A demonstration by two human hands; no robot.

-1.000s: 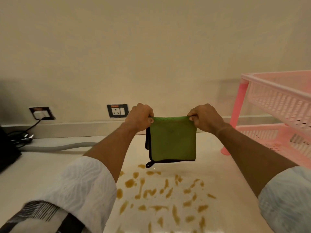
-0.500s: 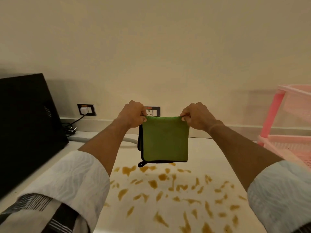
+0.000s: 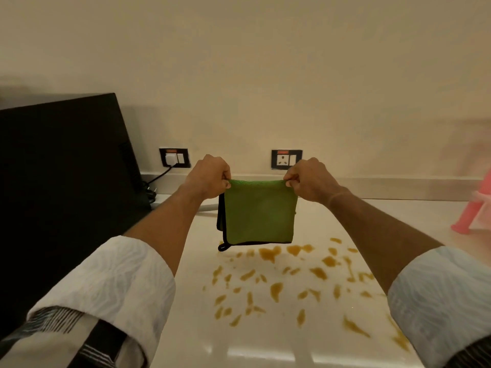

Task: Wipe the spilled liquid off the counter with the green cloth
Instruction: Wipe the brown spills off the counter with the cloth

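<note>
At nine o'clock a large black slab-sided appliance (image 3: 61, 197) is noted on the pale glossy bench (image 3: 265, 349). Two black-framed wall sockets are counted: one with a white plug (image 3: 174, 158) at about eleven o'clock, one unoccupied (image 3: 286, 159) at twelve. The left hand (image 3: 210, 179) is closed in a pinch on the upper left corner of one folded green microfibre cloth with black edging (image 3: 259, 212); the right hand (image 3: 308, 181) is pinched likewise on the upper right corner. The cloth is held clear of the bench, hanging flat between the hands, its top edge running left to right. The spilled brown liquid (image 3: 292, 280), one scatter of many droplets, lies below the cloth towards six o'clock and runs out to four o'clock. It is judged nearer the right hand. No wiping is judged begun. One pink plastic rack leg (image 3: 467, 216) is seen at three o'clock.
</note>
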